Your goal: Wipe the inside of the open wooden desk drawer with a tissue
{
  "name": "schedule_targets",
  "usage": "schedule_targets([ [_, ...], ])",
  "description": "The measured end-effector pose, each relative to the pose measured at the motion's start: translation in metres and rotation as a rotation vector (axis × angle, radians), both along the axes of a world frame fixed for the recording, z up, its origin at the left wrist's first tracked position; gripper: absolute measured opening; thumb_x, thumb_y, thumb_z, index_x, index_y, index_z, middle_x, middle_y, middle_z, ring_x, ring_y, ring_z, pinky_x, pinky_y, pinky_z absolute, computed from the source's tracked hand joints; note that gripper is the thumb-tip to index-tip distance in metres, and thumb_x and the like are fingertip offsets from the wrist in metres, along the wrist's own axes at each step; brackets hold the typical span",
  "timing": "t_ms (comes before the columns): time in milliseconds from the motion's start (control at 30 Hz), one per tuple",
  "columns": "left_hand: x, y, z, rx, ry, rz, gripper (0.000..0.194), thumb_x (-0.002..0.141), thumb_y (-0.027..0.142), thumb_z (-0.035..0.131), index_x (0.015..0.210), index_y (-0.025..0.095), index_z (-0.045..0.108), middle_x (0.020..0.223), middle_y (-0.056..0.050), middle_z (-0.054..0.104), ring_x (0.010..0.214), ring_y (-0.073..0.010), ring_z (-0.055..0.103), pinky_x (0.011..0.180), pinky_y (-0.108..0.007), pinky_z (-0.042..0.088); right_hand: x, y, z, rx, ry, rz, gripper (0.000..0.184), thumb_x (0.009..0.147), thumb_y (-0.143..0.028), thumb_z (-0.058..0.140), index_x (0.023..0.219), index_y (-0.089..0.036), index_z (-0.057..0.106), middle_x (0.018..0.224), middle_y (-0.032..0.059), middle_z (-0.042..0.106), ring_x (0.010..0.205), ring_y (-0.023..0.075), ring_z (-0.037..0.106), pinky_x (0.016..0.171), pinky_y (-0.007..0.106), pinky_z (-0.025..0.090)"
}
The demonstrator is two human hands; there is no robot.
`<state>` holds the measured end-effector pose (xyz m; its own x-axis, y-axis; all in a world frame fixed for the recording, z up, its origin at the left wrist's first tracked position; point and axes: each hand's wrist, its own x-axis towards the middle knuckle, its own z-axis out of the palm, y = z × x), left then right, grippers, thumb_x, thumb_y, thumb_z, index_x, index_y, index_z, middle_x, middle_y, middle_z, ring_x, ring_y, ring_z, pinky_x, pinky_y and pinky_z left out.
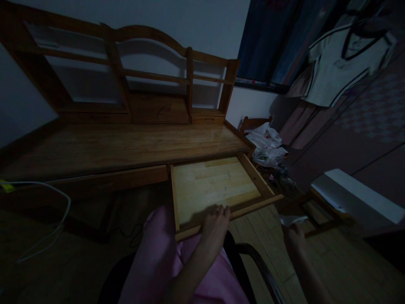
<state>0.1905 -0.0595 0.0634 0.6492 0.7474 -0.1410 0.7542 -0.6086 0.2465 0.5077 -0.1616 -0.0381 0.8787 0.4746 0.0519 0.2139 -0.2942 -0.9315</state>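
Observation:
I sit facing a wooden desk (120,145) with a shelf unit on top. Its right drawer (211,185) is pulled out and I see nothing inside. My left hand (215,223) rests on the drawer's front edge, fingers hooked over it. My right hand (292,236) hangs lower to the right, closed on a crumpled white cloth or tissue (291,219). My knees in pink fabric (158,253) are below the drawer.
A white cable (47,211) droops at the left. White plastic bags (267,145) lie on a chair right of the desk. A black chair armrest (259,266) curves beside me. Clothes (344,59) hang at upper right; a white box (357,194) sits at right.

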Motion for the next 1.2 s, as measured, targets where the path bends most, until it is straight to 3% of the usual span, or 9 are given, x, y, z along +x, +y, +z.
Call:
schedule_targets([
  [100,0.008,0.001,-0.006,0.039,0.041,0.020,0.047,0.101,0.012,0.044,0.148,0.014,0.051,0.125,-0.013,0.068,0.104,-0.0288,0.071,0.081,-0.043,0.061,-0.001,0.002,-0.005,-0.027,0.034,0.041,0.061,0.057,-0.046,0.065,0.105,-0.009,0.066,0.103,0.0143,0.067,0.100,0.0307,0.059,0.086,0.037,0.044],
  [167,0.010,0.001,-0.012,0.074,0.035,0.036,0.041,0.100,0.013,0.047,0.140,0.016,0.056,0.114,-0.010,0.070,0.098,-0.0287,0.072,0.077,-0.042,0.061,-0.003,0.004,-0.007,-0.011,0.041,0.070,0.063,0.058,-0.047,0.065,0.109,-0.009,0.066,0.107,0.0142,0.068,0.102,0.0306,0.060,0.088,0.037,0.044],
  [333,0.014,0.001,-0.026,0.144,0.031,0.084,0.032,0.101,0.016,0.050,0.131,0.016,0.061,0.109,-0.012,0.069,0.098,-0.0288,0.071,0.076,-0.041,0.061,-0.013,0.012,-0.004,-0.033,0.035,0.130,0.060,0.062,-0.052,0.064,0.103,-0.008,0.067,0.106,0.0159,0.068,0.103,0.0316,0.060,0.088,0.036,0.045],
  [467,0.016,0.000,-0.032,0.182,0.020,0.084,0.028,0.102,0.019,0.050,0.126,0.015,0.062,0.106,-0.013,0.070,0.099,-0.0292,0.071,0.072,-0.039,0.061,-0.021,0.018,0.000,-0.027,0.056,0.138,0.065,0.062,-0.052,0.065,0.110,-0.008,0.068,0.112,0.0158,0.069,0.111,0.0336,0.060,0.094,0.038,0.044],
  [600,0.016,0.001,-0.033,0.182,0.011,0.083,0.026,0.102,0.018,0.050,0.124,0.014,0.063,0.105,-0.014,0.070,0.099,-0.0295,0.071,0.073,-0.040,0.061,-0.025,0.027,0.003,-0.002,0.132,0.159,0.067,0.058,-0.046,0.067,0.114,-0.009,0.067,0.117,0.0173,0.069,0.117,0.0366,0.059,0.100,0.041,0.044],
  [733,0.017,0.002,-0.030,0.151,0.023,0.088,0.025,0.102,0.018,0.049,0.123,0.014,0.063,0.106,-0.014,0.070,0.102,-0.0302,0.071,0.073,-0.040,0.061,-0.024,0.043,0.009,0.087,0.056,0.249,0.070,0.066,-0.041,0.064,0.130,-0.013,0.063,0.133,0.0148,0.064,0.132,0.0336,0.052,0.110,0.042,0.039],
  [867,0.017,0.003,-0.028,0.112,0.012,0.083,0.027,0.102,0.015,0.047,0.124,0.013,0.063,0.106,-0.014,0.070,0.102,-0.0295,0.071,0.077,-0.041,0.061,-0.025,0.060,0.012,0.119,-0.039,0.246,0.068,0.067,-0.042,0.061,0.128,-0.011,0.062,0.130,0.0164,0.063,0.126,0.0324,0.055,0.107,0.040,0.041],
  [1000,0.018,0.004,-0.028,0.103,0.008,0.087,0.028,0.103,0.015,0.045,0.125,0.013,0.063,0.108,-0.015,0.070,0.103,-0.0298,0.071,0.078,-0.042,0.061,-0.029,0.065,0.001,0.058,-0.120,0.200,0.063,0.067,-0.046,0.053,0.118,-0.009,0.061,0.120,0.0186,0.064,0.115,0.0333,0.058,0.102,0.042,0.043],
  [1200,0.014,0.002,-0.029,0.111,-0.014,0.091,0.026,0.102,0.016,0.048,0.122,0.012,0.063,0.108,-0.016,0.070,0.100,-0.0294,0.071,0.077,-0.041,0.061,-0.030,0.065,-0.036,0.046,-0.168,0.244,0.054,0.062,-0.044,0.049,0.108,-0.015,0.056,0.109,0.0172,0.064,0.105,0.0321,0.058,0.096,0.044,0.045],
])
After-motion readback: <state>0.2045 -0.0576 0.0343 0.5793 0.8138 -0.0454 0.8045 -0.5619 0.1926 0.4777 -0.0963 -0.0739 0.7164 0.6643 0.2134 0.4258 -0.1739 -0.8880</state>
